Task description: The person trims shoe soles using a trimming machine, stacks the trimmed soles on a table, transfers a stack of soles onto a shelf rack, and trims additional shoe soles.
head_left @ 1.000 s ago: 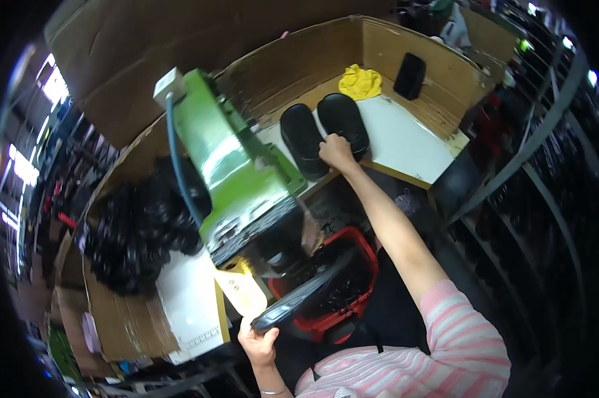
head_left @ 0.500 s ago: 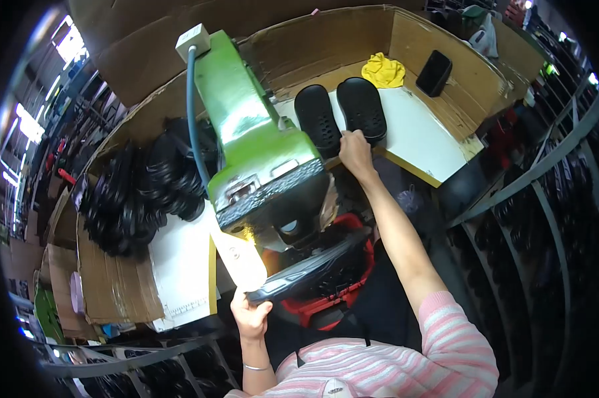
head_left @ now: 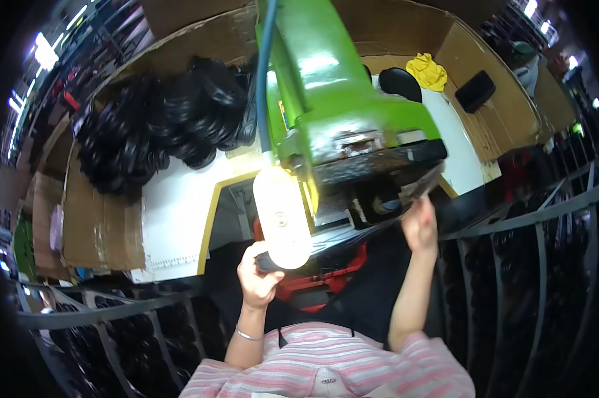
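Observation:
My left hand (head_left: 259, 275) is closed on the near left end of a black slipper (head_left: 339, 240), its thumb on the near side. The slipper lies across beneath the head of a green machine (head_left: 372, 126), partly hidden by a bright white lamp (head_left: 283, 219). My right hand (head_left: 420, 229) is raised at the machine's right side, close to the slipper's far end. Its fingers are blurred and partly behind the machine edge, so I cannot tell whether they grip anything. One black slipper (head_left: 400, 83) on the white table shows behind the machine.
A heap of black footwear (head_left: 173, 119) fills the left of the cardboard-walled white table (head_left: 173, 212). A yellow cloth (head_left: 427, 71) and a black phone (head_left: 475, 91) lie at the back right. A red crate (head_left: 319, 282) sits below the machine. Metal racks (head_left: 512, 229) flank me.
My right hand has left the pair of slippers on the table and come back to the machine's right side. The camera view has shifted, and the machine now hides most of that pair.

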Tool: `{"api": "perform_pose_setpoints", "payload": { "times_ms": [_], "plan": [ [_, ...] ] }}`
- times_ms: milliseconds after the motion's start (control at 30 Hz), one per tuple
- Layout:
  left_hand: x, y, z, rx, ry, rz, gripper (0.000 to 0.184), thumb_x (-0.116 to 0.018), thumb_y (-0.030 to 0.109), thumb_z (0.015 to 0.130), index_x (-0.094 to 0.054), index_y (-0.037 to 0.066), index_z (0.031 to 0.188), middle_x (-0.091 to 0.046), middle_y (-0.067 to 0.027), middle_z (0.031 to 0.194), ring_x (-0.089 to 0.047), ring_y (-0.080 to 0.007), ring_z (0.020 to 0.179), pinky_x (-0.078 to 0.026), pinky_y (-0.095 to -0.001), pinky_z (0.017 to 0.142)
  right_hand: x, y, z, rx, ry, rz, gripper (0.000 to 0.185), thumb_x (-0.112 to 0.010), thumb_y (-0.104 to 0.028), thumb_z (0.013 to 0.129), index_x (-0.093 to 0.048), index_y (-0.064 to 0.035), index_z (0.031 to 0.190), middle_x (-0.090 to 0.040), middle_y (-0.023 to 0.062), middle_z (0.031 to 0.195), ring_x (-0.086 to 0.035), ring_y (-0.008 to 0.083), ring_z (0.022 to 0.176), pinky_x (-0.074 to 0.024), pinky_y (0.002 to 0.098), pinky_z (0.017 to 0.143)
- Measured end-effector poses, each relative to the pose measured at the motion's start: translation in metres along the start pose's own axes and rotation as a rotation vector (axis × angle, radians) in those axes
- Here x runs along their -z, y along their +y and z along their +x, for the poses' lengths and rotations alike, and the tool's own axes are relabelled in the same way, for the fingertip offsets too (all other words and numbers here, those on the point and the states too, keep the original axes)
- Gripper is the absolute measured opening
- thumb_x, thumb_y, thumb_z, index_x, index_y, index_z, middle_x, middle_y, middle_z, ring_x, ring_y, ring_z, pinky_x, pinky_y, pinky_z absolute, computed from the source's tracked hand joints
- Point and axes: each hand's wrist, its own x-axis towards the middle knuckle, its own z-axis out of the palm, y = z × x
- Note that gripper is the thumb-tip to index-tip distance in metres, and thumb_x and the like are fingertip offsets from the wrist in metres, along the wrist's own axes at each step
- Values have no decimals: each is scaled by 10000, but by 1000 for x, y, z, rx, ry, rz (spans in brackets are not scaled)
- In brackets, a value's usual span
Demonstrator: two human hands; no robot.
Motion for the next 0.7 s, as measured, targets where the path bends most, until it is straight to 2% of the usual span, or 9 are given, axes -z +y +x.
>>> {"api": "perform_pose_setpoints", "payload": {
  "times_ms": [33,100,167,233,300,500,600,633,700],
  "plan": [
    [-14,-4,8,-85,-32,-36,464,-764,90,738,-534,-32,1122,-604,-84,1050,-591,-179,995,-466,-300,885,-6,7,-15,23,12,94,1112,-854,-480,635,-249,-88,1481,-468,134,1316,-493,308,1186,-414,453,1000],
    [-29,-20,17,-80,-19,-82,460,-732,101,768,-528,-56,1149,-616,-96,1084,-602,-186,1005,-473,-310,907,-39,8,-25,187,143,64,1212,-898,-414,592,-152,-127,1504,-375,127,1382,-448,336,1226,-381,482,1028],
    [-19,-43,28,13,-162,-70,532,-779,102,725,-513,-3,1173,-533,-90,1104,-494,-190,1040,-366,-310,953,-52,9,-26,273,231,50,1189,-903,-326,615,-132,-150,1504,-350,120,1389,-465,327,1201,-386,459,1027],
    [-22,-42,41,-11,-186,19,530,-786,112,711,-518,-6,1153,-545,-93,1073,-509,-203,1010,-391,-319,921,-50,13,-23,426,404,-270,1139,-896,-252,640,-153,-142,1497,-351,113,1379,-470,314,1187,-391,424,1023],
    [-31,-21,46,-224,-190,181,473,-744,37,731,-550,-57,1152,-617,-107,1110,-601,-182,1010,-477,-307,909,-54,14,-19,422,393,-301,1116,-889,-223,654,-163,-145,1498,-357,113,1370,-475,291,1171,-417,392,992],
    [-9,6,42,-228,-45,124,433,-815,8,642,-545,-12,980,-581,-87,930,-579,-160,864,-479,-280,805,-77,35,-16,415,318,-372,1040,-869,-161,684,-199,-45,1471,-433,93,1305,-504,190,1096,-459,272,857],
    [18,5,41,-296,-65,129,384,-812,35,659,-521,0,909,-576,-99,883,-555,-171,804,-460,-283,748,-89,45,-20,344,297,-402,892,-842,-57,698,-309,5,1411,-560,94,1149,-581,163,943,-489,253,791],
    [26,4,40,-300,-49,143,390,-819,83,668,-517,8,901,-570,-93,871,-543,-170,791,-443,-282,733,-92,50,-21,341,298,-405,892,-842,-57,698,-309,5,1411,-560,94,1149,-581,163,943,-489,253,791],
    [44,2,37,-294,-33,148,394,-826,128,674,-513,17,887,-563,-88,863,-532,-169,788,-432,-281,728,-96,60,-23,394,274,-469,695,-827,12,688,-463,45,1279,-587,82,1113,-606,168,936,-520,289,816]
  ]
}}
